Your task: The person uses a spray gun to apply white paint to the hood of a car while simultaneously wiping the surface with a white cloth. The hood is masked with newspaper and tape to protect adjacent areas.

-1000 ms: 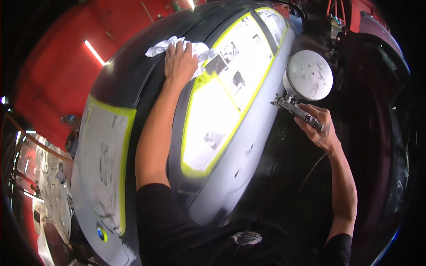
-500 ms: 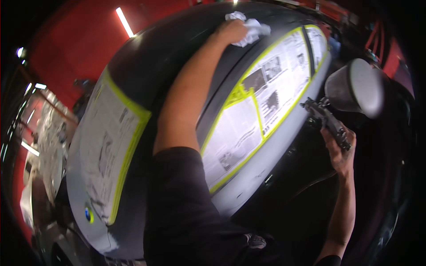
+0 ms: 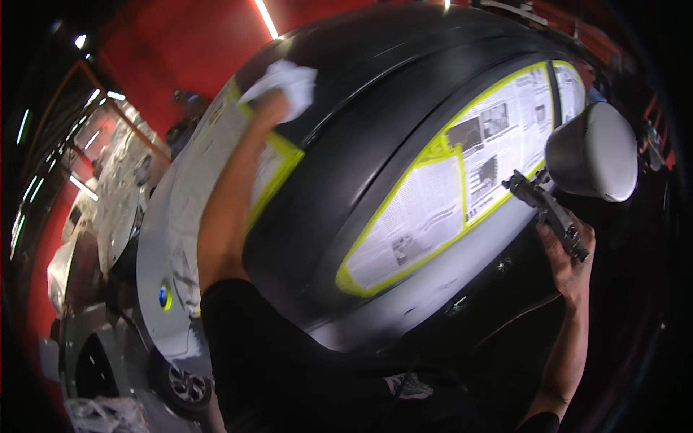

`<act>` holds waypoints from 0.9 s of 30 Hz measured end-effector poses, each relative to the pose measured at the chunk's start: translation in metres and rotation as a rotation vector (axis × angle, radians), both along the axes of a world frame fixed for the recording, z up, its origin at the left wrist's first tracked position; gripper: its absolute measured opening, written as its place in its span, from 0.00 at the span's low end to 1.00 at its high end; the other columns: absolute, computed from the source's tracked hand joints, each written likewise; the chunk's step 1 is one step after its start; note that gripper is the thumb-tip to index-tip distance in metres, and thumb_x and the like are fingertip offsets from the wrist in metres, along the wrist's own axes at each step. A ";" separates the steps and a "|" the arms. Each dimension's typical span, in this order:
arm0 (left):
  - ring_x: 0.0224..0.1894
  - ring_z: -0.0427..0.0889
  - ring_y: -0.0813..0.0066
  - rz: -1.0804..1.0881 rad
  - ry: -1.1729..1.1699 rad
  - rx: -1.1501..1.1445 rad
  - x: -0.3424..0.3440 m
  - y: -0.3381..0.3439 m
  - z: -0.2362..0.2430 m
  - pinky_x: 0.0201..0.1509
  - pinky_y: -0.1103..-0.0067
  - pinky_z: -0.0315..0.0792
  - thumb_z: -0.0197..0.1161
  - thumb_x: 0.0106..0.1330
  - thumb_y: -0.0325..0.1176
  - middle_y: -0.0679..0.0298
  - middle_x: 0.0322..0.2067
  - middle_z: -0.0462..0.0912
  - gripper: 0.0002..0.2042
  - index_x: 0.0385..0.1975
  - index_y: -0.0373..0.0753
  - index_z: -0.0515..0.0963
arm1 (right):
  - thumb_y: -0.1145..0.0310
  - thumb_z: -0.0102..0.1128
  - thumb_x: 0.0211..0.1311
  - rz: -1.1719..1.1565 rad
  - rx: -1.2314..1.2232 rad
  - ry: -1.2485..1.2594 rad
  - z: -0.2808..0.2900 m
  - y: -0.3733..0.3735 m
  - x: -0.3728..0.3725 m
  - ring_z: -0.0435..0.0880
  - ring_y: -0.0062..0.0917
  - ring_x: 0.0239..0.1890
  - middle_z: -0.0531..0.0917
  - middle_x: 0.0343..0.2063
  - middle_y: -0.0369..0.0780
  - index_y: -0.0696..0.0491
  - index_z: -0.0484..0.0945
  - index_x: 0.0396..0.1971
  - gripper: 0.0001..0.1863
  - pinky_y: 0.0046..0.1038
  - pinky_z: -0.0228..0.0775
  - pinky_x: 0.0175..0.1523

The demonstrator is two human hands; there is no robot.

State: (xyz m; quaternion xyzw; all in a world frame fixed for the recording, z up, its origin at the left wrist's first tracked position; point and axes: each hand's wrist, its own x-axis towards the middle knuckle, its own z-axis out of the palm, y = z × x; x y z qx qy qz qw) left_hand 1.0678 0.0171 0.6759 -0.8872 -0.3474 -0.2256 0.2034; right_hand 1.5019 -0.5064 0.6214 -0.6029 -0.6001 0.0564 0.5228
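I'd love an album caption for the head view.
White cloth in the left grip, spray gun in the right grip, at a car with newspaper-masked windows.

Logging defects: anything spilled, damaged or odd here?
A small dark mark interrupts the pale grey side panel below the papered window; too blurred to tell if it's damage. No spill visible.

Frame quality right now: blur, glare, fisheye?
Head view: left hand and white cloth smeared, likely motion blur; spray gun in the right hand somewhat sharper. Head view: strip light blown out to white, pale streaky highlights on the dark car roof. Head view: fisheye rim goes black at the corners, lower right mostly lost in shadow.
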 end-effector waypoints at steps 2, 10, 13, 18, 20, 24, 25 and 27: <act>0.50 0.86 0.44 -0.086 0.004 -0.138 0.076 -0.075 -0.023 0.61 0.60 0.77 0.52 0.71 0.31 0.40 0.46 0.86 0.16 0.47 0.32 0.84 | 0.60 0.69 0.66 -0.036 -0.049 -0.002 0.005 0.000 -0.002 0.73 0.20 0.23 0.79 0.23 0.39 0.65 0.84 0.45 0.21 0.27 0.64 0.31; 0.42 0.89 0.51 0.247 0.111 0.099 -0.032 -0.018 -0.019 0.47 0.58 0.83 0.62 0.64 0.30 0.46 0.36 0.88 0.09 0.34 0.34 0.87 | 0.60 0.70 0.65 0.043 -0.007 -0.111 0.008 0.004 -0.018 0.76 0.22 0.23 0.81 0.24 0.41 0.67 0.83 0.47 0.22 0.27 0.67 0.31; 0.45 0.88 0.45 0.388 0.050 0.090 -0.072 0.020 -0.005 0.52 0.55 0.81 0.63 0.62 0.32 0.45 0.39 0.88 0.10 0.36 0.34 0.87 | 0.63 0.70 0.65 0.035 0.013 -0.134 0.003 -0.003 -0.014 0.77 0.21 0.23 0.81 0.25 0.41 0.67 0.82 0.47 0.21 0.27 0.67 0.31; 0.47 0.87 0.38 0.434 -0.315 -0.073 -0.024 -0.053 -0.016 0.54 0.53 0.79 0.62 0.59 0.33 0.40 0.40 0.88 0.11 0.36 0.35 0.87 | 0.63 0.70 0.65 0.005 -0.035 -0.143 -0.004 -0.014 -0.011 0.77 0.21 0.23 0.81 0.25 0.40 0.66 0.83 0.47 0.21 0.27 0.67 0.31; 0.43 0.86 0.37 0.354 -0.381 -0.086 -0.002 -0.116 -0.026 0.50 0.54 0.78 0.61 0.57 0.27 0.37 0.36 0.86 0.07 0.30 0.31 0.84 | 0.62 0.70 0.65 0.026 -0.030 -0.119 -0.012 -0.015 -0.010 0.76 0.21 0.23 0.81 0.24 0.40 0.67 0.83 0.46 0.21 0.27 0.67 0.30; 0.43 0.86 0.37 0.238 -0.311 -0.155 0.008 -0.213 -0.013 0.51 0.57 0.79 0.61 0.57 0.24 0.39 0.36 0.86 0.08 0.33 0.30 0.84 | 0.61 0.70 0.66 0.113 -0.051 -0.091 -0.011 -0.014 -0.021 0.74 0.20 0.22 0.80 0.22 0.39 0.66 0.84 0.45 0.21 0.26 0.65 0.30; 0.45 0.86 0.39 0.178 -0.297 -0.180 0.004 -0.227 -0.012 0.51 0.58 0.79 0.60 0.57 0.23 0.41 0.37 0.87 0.09 0.35 0.31 0.85 | 0.61 0.70 0.66 0.139 -0.058 -0.083 -0.011 -0.016 -0.023 0.73 0.20 0.23 0.79 0.22 0.38 0.66 0.84 0.46 0.21 0.26 0.64 0.30; 0.46 0.86 0.41 0.034 -0.352 -0.144 -0.006 -0.237 -0.009 0.53 0.60 0.79 0.59 0.59 0.21 0.43 0.40 0.87 0.12 0.39 0.32 0.85 | 0.61 0.71 0.66 0.155 -0.037 -0.059 -0.008 -0.023 -0.038 0.73 0.19 0.23 0.79 0.21 0.38 0.64 0.85 0.47 0.21 0.26 0.65 0.32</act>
